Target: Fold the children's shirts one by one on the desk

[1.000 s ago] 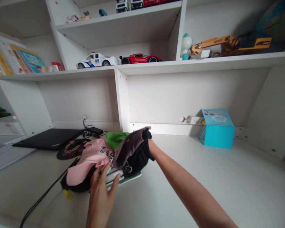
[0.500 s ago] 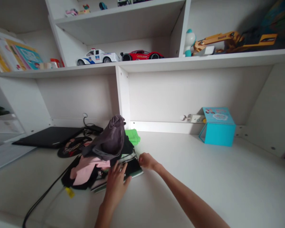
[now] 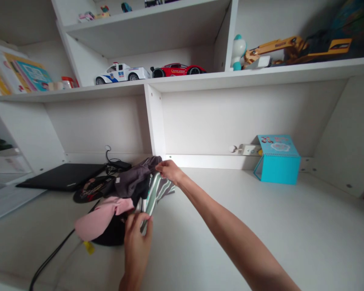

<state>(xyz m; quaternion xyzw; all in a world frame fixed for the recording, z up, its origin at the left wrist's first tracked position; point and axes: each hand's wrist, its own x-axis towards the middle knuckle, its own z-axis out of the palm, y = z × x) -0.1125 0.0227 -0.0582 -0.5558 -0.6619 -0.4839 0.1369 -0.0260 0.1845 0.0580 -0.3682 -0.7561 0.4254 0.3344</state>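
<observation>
A heap of cloth items lies on the left half of the desk. My left hand (image 3: 138, 232) is closed on the near edge of a green, white and grey striped cloth (image 3: 154, 194). At that cloth's far side, my right hand (image 3: 170, 169) pinches fabric at its fingertips, raised a little above the desk. A dark grey cloth (image 3: 130, 181) lies draped over the back of the heap, against the striped one. In front are a pink cloth piece (image 3: 97, 222) with a rounded edge and a black piece (image 3: 113, 234) partly under it.
Behind the heap are a black laptop (image 3: 63, 176), a dark round printed item (image 3: 92, 189) and a black adapter (image 3: 121, 165). A black cable (image 3: 53, 248) runs forward. A blue desk calendar (image 3: 279, 167) stands right, near a power strip (image 3: 250, 150). Shelves (image 3: 188, 83) with toys overhang the desk.
My right hand has moved up and left, lifting the striped cloth's far side. My left hand's fingers have closed on its near edge. The grey cloth has slumped lower; the bright green cloth is hidden.
</observation>
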